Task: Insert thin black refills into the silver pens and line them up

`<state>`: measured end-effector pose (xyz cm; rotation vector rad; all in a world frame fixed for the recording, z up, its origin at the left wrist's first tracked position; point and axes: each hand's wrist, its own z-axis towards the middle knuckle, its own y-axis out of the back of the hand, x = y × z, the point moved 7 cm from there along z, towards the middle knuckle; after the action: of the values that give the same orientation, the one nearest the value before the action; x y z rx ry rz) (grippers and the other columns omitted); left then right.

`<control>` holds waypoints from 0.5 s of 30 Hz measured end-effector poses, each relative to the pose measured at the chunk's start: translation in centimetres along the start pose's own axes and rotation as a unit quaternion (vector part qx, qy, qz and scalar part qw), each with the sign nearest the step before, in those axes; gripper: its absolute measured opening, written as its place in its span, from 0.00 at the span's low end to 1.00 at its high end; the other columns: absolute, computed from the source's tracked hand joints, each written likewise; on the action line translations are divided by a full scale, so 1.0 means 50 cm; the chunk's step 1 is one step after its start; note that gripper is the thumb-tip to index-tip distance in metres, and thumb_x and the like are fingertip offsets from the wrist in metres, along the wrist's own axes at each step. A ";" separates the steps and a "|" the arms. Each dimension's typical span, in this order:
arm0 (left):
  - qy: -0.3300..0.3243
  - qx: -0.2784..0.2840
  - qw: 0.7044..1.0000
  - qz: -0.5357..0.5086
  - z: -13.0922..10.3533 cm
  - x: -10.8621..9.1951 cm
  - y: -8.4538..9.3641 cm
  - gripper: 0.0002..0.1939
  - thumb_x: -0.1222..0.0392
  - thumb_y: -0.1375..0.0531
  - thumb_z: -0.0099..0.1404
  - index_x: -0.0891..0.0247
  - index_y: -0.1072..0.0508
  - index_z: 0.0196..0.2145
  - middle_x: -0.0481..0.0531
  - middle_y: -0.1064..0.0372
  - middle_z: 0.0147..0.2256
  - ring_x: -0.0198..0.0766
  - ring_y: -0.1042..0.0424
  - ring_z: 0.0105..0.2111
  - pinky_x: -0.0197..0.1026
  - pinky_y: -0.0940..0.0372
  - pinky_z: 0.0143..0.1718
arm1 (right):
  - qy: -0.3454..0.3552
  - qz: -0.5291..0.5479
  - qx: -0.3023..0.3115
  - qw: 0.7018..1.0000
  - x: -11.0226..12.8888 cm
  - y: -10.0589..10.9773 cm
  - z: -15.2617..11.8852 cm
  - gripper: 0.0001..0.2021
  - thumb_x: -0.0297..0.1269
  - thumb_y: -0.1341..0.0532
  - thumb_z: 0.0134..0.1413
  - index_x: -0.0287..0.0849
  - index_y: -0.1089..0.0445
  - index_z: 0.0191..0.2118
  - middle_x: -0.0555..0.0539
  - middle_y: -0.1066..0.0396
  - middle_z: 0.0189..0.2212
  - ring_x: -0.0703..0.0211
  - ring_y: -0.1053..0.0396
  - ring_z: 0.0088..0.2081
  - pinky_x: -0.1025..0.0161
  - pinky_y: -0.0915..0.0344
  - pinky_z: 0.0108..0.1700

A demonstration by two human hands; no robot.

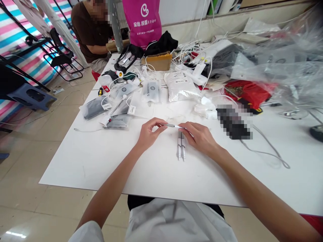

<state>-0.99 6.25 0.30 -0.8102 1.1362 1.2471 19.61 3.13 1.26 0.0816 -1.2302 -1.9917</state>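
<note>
Between my two hands a slim grey-and-silver pen (173,126) is held level, a little above the white table (151,168). My left hand (152,131) pinches its left end between thumb and fingers. At the other end, my right hand (199,135) has thumb and fingertips closed on it. Two similar silver-and-white pens (181,151) lie side by side on the table just below, pointing toward me. Their upper ends are partly hidden near my right hand.
Packaged pouches (117,121) and a white plastic parcel (180,85) lie beyond my hands. White cables, a cardboard box (158,61) and a pink bag (142,22) crowd the back. Clear plastic bags (277,57) pile at right. Another person (92,37) sits at the far left corner.
</note>
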 end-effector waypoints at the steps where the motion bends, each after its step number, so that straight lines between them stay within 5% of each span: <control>1: 0.001 0.000 1.000 -0.007 0.000 0.001 0.000 0.15 0.51 0.27 0.66 0.59 0.17 0.47 0.55 0.19 0.45 0.40 0.21 0.43 0.45 0.28 0.51 | -0.001 0.000 -0.001 1.000 0.000 0.000 0.000 0.11 0.40 0.46 0.77 0.47 0.27 0.51 0.46 0.23 0.32 0.55 0.28 0.30 0.58 0.37 0.34; 8: 0.035 -0.008 0.999 -0.005 0.001 0.011 0.005 0.14 0.46 0.28 0.67 0.60 0.15 0.38 0.54 0.18 0.36 0.41 0.21 0.37 0.46 0.26 0.46 | -0.033 0.052 0.010 0.998 0.001 0.006 0.004 0.15 0.45 0.46 0.77 0.46 0.24 0.48 0.45 0.22 0.32 0.54 0.27 0.31 0.57 0.35 0.35; 12: -0.010 -0.012 1.000 -0.021 0.001 -0.007 0.004 0.12 0.49 0.26 0.65 0.58 0.15 0.41 0.55 0.17 0.41 0.43 0.20 0.44 0.47 0.26 0.50 | -0.128 0.169 0.050 0.976 -0.012 -0.001 0.003 0.19 0.50 0.47 0.77 0.47 0.23 0.42 0.51 0.28 0.24 0.60 0.34 0.23 0.60 0.36 0.30; 15: 0.028 -0.017 0.999 -0.041 0.002 0.005 0.004 0.17 0.48 0.26 0.65 0.60 0.16 0.47 0.55 0.17 0.41 0.41 0.19 0.40 0.45 0.24 0.48 | -0.133 0.195 0.035 0.971 -0.012 0.001 0.004 0.17 0.51 0.44 0.76 0.47 0.23 0.46 0.50 0.25 0.28 0.60 0.31 0.26 0.60 0.34 0.31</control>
<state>-1.17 6.48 0.10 -0.9132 1.1184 1.1856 19.98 3.65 1.19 -0.3776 -1.3641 -1.6497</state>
